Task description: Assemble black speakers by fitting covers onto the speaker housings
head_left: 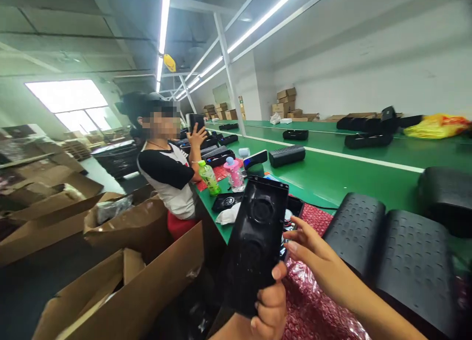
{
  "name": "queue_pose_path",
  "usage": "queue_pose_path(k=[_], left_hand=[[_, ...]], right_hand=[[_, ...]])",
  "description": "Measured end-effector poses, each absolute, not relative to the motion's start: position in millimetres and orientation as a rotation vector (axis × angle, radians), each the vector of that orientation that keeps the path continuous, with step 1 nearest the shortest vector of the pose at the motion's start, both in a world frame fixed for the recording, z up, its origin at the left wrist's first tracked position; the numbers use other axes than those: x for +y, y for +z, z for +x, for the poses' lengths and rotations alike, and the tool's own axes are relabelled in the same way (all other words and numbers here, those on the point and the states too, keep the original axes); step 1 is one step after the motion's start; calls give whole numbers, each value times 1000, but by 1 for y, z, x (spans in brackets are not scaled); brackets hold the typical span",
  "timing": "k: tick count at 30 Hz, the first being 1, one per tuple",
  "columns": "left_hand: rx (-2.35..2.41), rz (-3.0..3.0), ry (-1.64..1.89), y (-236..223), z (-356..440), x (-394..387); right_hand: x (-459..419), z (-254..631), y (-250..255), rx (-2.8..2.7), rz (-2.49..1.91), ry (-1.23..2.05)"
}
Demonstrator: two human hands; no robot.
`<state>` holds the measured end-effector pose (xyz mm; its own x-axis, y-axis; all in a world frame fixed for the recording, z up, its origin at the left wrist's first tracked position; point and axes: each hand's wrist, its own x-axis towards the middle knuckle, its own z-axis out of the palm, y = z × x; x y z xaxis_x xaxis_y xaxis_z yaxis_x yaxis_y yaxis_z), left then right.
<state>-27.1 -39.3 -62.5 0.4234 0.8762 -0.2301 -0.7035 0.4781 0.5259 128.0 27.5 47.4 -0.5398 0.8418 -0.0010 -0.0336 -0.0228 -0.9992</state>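
Note:
My left hand [272,300] is closed around the lower edge of a black plastic panel [254,227] with two round recesses, held up and slightly tilted over the table's front edge. To its right, my right hand [313,249] has its fingers apart and holds nothing that I can see. Its fingertips come near the panel's right edge. Behind the panel lie small parts that are mostly hidden. Red bubble wrap [313,300] lies under my hands. Right of my right hand sit two black dimpled casings [409,256].
A green bottle [209,177] and a pink-topped bottle [233,174] stand on the green table [332,178]. Farther left, a co-worker [165,168] holds up a dark object. Open cardboard boxes [147,281] fill the left floor. Yellow bags [435,126] lie at the back right.

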Motion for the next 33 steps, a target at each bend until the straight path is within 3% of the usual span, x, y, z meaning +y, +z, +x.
queue_pose_path(k=[4,9,14,21,23,29,33], left_hand=[[244,224,545,-46,-6,-43],[184,470,752,-32,-7,-31],[203,612,678,-17,-59,-28],[1040,967,1264,29,-124,-15],[1376,1083,1288,34,-124,-3],[2109,1675,554,46,-81,23],[2250,1760,203,49,-51,34]], right_hand=[[32,120,50,-1114,-732,1922],[34,122,52,-851,-796,1917],[41,128,46,-1250,-639,1889],[56,175,70,-1283,-682,1432],[53,191,83,-1314,-638,1284],[31,218,111,-1266,-651,819],[23,223,119,-1250,-699,685]])
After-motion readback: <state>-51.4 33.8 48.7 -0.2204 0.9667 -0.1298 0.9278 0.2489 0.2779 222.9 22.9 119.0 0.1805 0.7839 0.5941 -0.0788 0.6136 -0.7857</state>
